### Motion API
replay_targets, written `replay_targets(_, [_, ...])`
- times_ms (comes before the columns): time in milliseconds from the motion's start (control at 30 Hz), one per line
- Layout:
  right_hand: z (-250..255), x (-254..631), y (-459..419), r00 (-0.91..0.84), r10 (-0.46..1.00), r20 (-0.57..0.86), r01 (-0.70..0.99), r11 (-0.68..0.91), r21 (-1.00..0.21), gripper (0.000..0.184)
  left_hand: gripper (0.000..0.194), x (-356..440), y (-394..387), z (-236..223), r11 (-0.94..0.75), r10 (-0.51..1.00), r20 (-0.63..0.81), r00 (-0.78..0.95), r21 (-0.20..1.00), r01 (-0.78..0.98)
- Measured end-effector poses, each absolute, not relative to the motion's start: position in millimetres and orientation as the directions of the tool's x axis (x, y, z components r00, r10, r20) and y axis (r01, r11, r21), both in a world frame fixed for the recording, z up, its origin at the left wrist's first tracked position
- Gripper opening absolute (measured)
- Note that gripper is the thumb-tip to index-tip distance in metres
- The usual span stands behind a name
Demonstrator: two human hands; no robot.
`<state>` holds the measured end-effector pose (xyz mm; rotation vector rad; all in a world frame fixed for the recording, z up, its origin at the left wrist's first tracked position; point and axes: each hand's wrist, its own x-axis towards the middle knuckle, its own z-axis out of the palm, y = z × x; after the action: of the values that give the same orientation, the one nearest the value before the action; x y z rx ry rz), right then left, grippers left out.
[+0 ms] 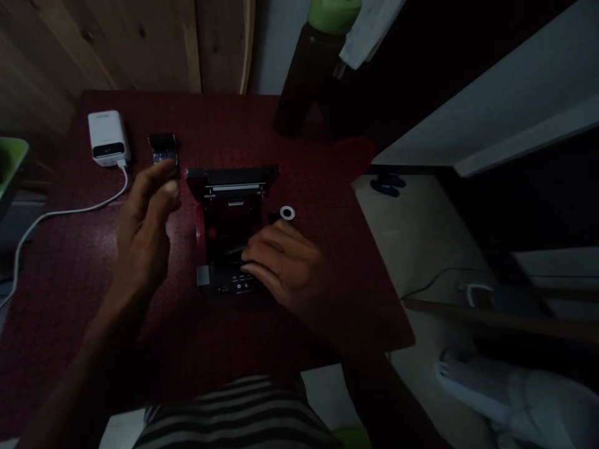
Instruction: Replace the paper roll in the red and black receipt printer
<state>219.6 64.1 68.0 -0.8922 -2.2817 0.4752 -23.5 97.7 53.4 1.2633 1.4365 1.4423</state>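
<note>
A small black receipt printer (230,237) stands open in the middle of a dark red table (70,262), its lid (233,174) raised at the back. My right hand (285,265) rests on the printer's front right corner, fingers curled over the edge. My left hand (145,224) hovers left of the printer, blurred, fingers loosely apart with nothing seen in them. A small dark part (163,149) lies beyond its fingertips. A white ring-shaped spool (287,214) sits just right of the printer.
A white power bank (107,137) with a white cable (60,212) lies at the table's far left. A dark bottle with a green top (311,68) stands at the back. Floor, a cable and white objects are on the right.
</note>
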Motion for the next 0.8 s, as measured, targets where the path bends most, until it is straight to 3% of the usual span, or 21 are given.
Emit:
replay_targets(233, [65.7,215.9,40.2,-0.423,0.737,0.527,0.604,0.663,-0.443,0.027,0.039,4.9,112.8,63.0,-0.156,0.95,0.168,-0.264,0.986,0.065])
replay_targets(367, [66.0,215.5,27.7,-0.406,0.751,0.52,0.684,0.628,-0.372,0.02,0.007,5.2,75.9,57.8,-0.008,0.96,0.031,-0.277,0.996,0.083])
replay_targets(433, [64.7,216.5,22.7,-0.387,0.755,0.529,0.71,0.61,-0.351,0.018,0.047,4.3,57.3,51.6,0.063,0.955,-0.052,-0.293,0.998,0.031])
replay_targets(500, [62.9,218.3,19.9,-0.363,0.77,0.524,0.729,0.586,-0.355,0.015,0.065,4.5,43.4,45.1,0.151,0.959,-0.145,-0.245,0.989,0.005])
replay_targets(633, [59.0,222.8,21.2,-0.392,0.796,0.46,0.7,0.583,-0.413,0.012,0.064,7.2,31.6,37.3,0.249,0.951,-0.257,-0.169,0.966,-0.071])
replay_targets(800, [54.6,223.5,25.1,-0.401,0.828,0.392,0.658,0.558,-0.506,0.012,0.063,7.2,30.2,35.7,0.269,0.947,-0.28,-0.159,0.959,-0.088])
